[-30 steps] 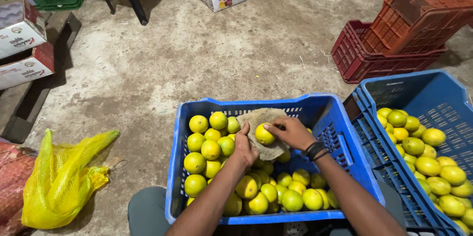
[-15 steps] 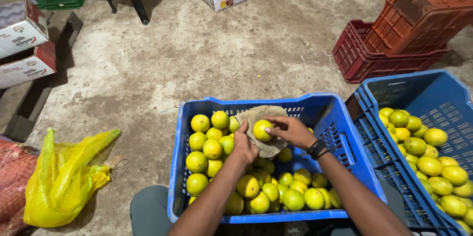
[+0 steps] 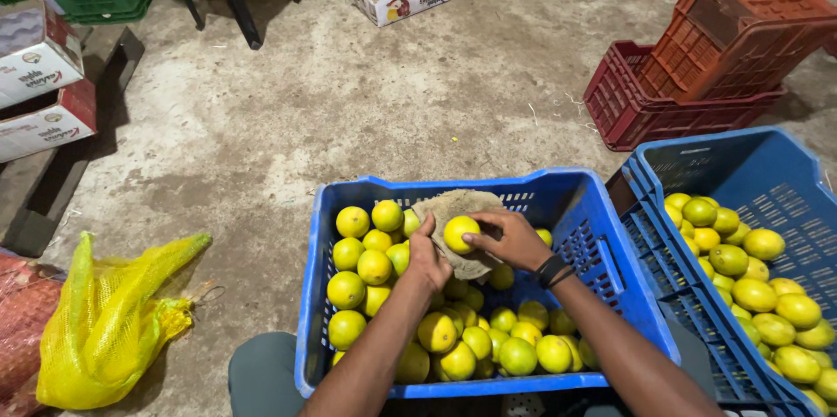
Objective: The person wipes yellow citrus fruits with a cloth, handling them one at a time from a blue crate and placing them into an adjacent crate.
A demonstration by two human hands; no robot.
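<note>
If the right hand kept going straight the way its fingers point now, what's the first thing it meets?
The right hand points leftward, fingers already on the yellow-green citrus fruit cradled in the brown cloth. Past it, probably the left hand under the cloth, though depth is unclear.

Fruit [image 3: 375,267] in crate [image 3: 602,273] — sack [image 3: 109,321] left.
</note>
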